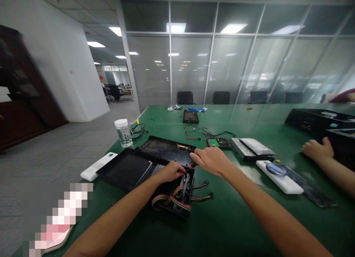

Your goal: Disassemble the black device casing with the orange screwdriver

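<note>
Head view: I'm watching a person working at a green table (230,223) around an open black casing (124,168). Leftmost, a flat white device (95,169) is lying just beside the casing's left corner. Behind that corner a clear jar with a white lid (124,135) is standing, with coiled black cables (139,131) lying next to it. A black panel (163,149) is lying behind the casing. The left hand (172,172) is resting at the casing's right part, fingers curled; I cannot tell whether they are gripping anything. Striped ribbon cables (181,205) are spilling over the casing's near right end. A screwdriver-like tool (192,166) is pointing down at the casing's far right corner, the right hand (210,160) gripping it from above. Right of the casing, a drive with a green board (222,143) and silver hard drives (255,146) are lying. Well apart from the casing, a co-worker's hand (318,150) is showing near a black computer case (307,120).
</note>
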Demonstrator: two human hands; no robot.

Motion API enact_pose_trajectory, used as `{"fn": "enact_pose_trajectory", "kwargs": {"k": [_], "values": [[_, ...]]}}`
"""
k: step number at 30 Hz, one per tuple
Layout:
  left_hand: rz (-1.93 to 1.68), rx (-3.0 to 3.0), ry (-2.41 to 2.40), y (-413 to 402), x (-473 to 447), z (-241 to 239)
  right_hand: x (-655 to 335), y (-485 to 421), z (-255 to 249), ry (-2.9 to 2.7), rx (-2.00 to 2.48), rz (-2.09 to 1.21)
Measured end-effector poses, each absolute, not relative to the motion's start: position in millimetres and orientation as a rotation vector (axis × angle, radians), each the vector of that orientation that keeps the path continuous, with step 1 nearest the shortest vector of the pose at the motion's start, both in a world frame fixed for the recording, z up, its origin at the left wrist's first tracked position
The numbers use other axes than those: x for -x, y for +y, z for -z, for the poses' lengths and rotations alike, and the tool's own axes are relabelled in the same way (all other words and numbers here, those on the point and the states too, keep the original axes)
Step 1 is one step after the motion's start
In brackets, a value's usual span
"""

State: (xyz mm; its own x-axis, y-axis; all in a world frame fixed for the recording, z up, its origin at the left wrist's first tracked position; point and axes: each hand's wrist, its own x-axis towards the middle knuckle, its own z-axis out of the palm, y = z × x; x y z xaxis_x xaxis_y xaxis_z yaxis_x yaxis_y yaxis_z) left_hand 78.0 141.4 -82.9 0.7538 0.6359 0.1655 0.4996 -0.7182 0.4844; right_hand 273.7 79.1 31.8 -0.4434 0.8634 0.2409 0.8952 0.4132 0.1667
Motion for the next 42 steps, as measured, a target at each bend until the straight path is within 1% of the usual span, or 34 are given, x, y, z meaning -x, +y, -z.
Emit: {"fn": "enact_pose_trajectory", "kwargs": {"k": [2, 5, 6, 10, 15, 20, 25, 29, 32, 36, 40, 42], "values": [[-0.446, -2.533, 0.886, 141, -78, 83, -264, 78, -45, -2.601, 1.643, 0.300], [-0.444, -2.536, 0.900, 141, -78, 83, -257, 82, -52, -2.642, 1.633, 0.084], [-0.446, -2.539, 0.896, 141, -78, 84, -256, 84, -51, -2.619, 1.662, 0.070], [-0.453, -2.556, 0.889, 142, -79, 83, -260, 92, -45, -2.462, 1.904, 0.189], [-0.407, -2.557, 0.887, 144, -79, 81, -262, 91, -45, -2.567, 1.715, -0.004], [-0.412, -2.561, 0.875, 144, -79, 82, -258, 91, -46, -2.421, 1.882, 0.152], [-0.401, -2.556, 0.840, 143, -79, 81, -262, 92, -45, -2.505, 1.728, -0.020], [-0.404, -2.548, 0.855, 143, -79, 79, -261, 92, -44, -2.460, 1.794, 0.098], [-0.401, -2.535, 0.867, 142, -79, 78, -260, 93, -44, -2.511, 1.698, 0.016], [-0.405, -2.517, 0.888, 140, -79, 76, -259, 94, -43, -2.461, 1.790, 0.114], [-0.387, -2.519, 0.912, 140, -80, 75, -263, 94, -42, -2.507, 1.733, 0.032], [-0.381, -2.529, 0.908, 139, -80, 74, -263, 93, -42, -2.495, 1.758, 0.088]]}}
